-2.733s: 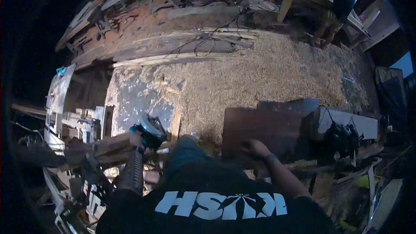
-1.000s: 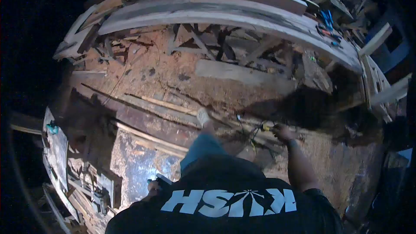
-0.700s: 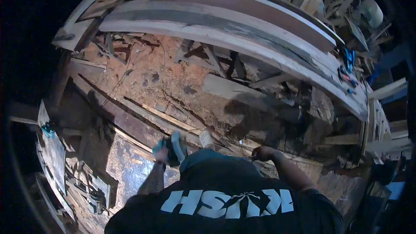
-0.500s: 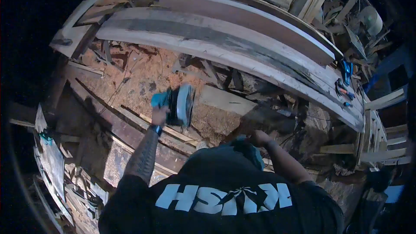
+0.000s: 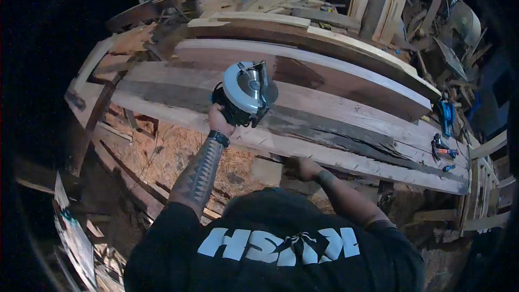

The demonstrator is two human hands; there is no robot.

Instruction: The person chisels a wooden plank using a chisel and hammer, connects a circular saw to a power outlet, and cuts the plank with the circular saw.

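Plainly, circular saw [image 5: 243,91] gripped in left hand [image 5: 221,119], right hand [image 5: 304,168] apart from saw, its hold unclear

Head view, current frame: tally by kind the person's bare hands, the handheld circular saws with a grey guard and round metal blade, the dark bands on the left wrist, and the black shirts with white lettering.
Hands: 2 (left hand, right hand)
Circular saw: 1
Dark wrist band: 1
Black shirt: 1
Total: 5
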